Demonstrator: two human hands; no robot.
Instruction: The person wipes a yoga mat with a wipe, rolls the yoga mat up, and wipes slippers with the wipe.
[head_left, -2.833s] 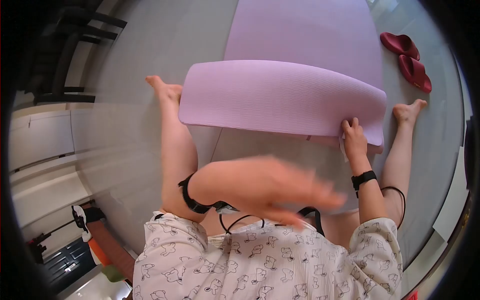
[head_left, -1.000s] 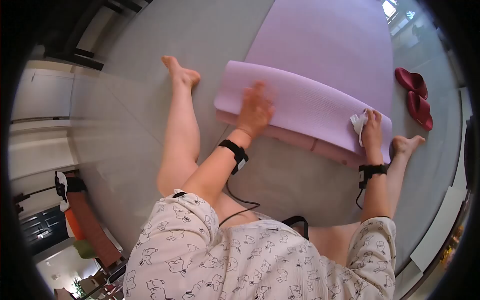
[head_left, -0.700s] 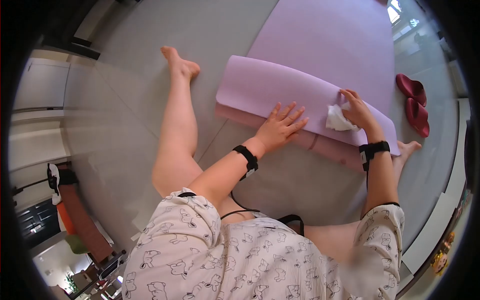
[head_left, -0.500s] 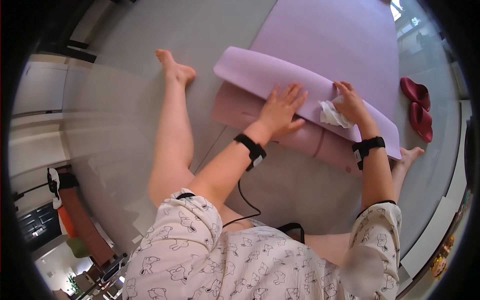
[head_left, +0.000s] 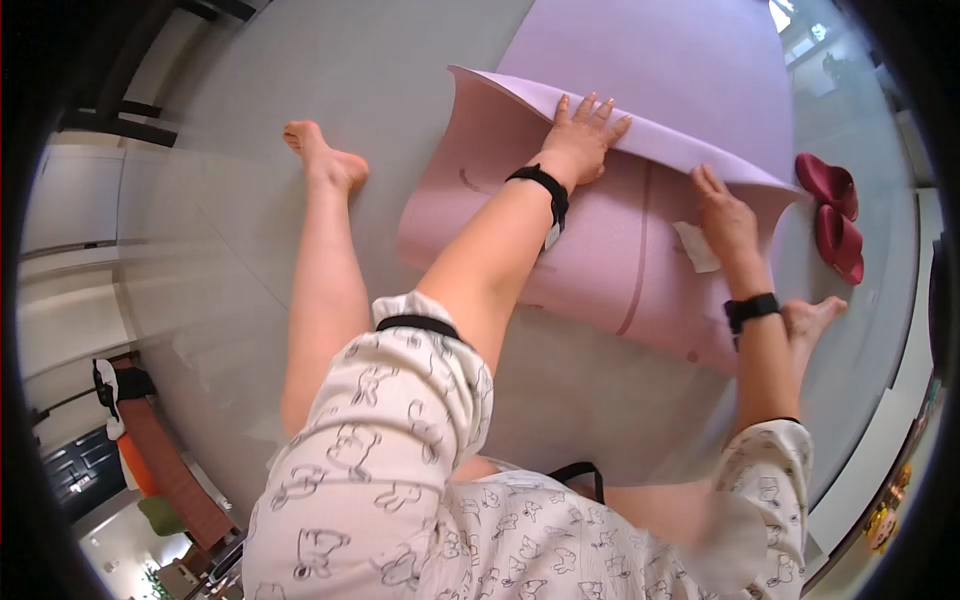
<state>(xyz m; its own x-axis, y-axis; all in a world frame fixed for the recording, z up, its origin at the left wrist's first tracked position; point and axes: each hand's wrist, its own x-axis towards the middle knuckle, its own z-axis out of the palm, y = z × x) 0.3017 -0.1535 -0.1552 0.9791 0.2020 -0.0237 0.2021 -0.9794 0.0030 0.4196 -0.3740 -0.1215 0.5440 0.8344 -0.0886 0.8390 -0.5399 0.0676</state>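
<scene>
A yoga mat (head_left: 650,60), lilac on top and pink underneath, lies on the floor with its near end folded over. My left hand (head_left: 583,140) rests on the folded edge, fingers spread flat and holding nothing. Against the right part of that edge, my right hand (head_left: 728,222) presses its outstretched fingertips. A crumpled white tissue (head_left: 697,247) sticks out from under its palm, and the curled fingers there are partly hidden. The mat's pink underside (head_left: 600,260), with a darker line across it, faces up between my arms.
My bare legs are spread on either side of the mat, the left leg (head_left: 330,270) on grey tiles (head_left: 230,180). Dark red clogs (head_left: 838,245) stand right of the mat. A black strap (head_left: 580,472) lies at my lap.
Both hands have moved with the mat's edge; the left hand went forward and up. The fold now stands more open, showing more pink underside. The tissue stays by my right hand.
</scene>
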